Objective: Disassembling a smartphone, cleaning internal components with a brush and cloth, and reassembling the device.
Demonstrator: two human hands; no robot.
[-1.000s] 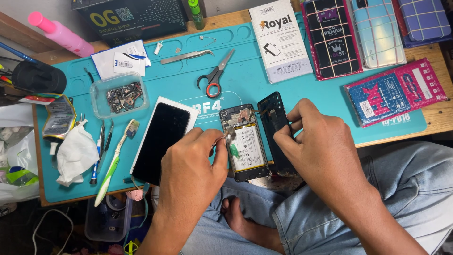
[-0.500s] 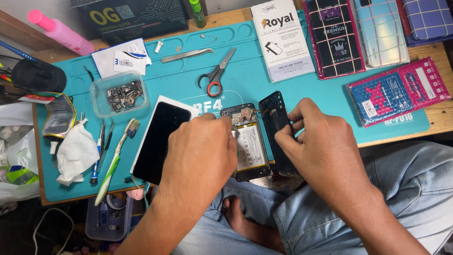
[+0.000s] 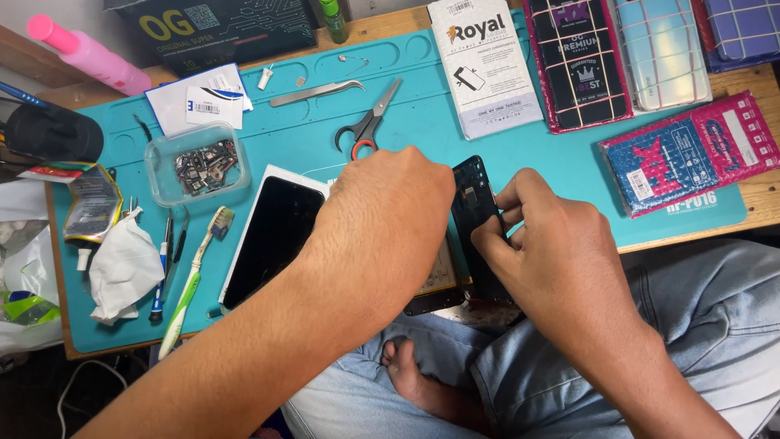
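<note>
My left hand lies palm down over an opened phone at the front edge of a teal work mat; only the phone's lower end shows, and my fingertips are hidden. My right hand grips a black phone back cover by its long edges, holding it upright beside the opened phone. A separate black screen panel in a white frame rests on the mat just left of my left wrist.
Scissors and tweezers lie behind my hands. A clear box of small parts, a toothbrush, pens and a crumpled tissue sit at the left. Boxed and packaged spares line the back right.
My left hand has moved forward over the opened phone, covering it almost fully. The right hand keeps its grip on the back cover in the same place.
</note>
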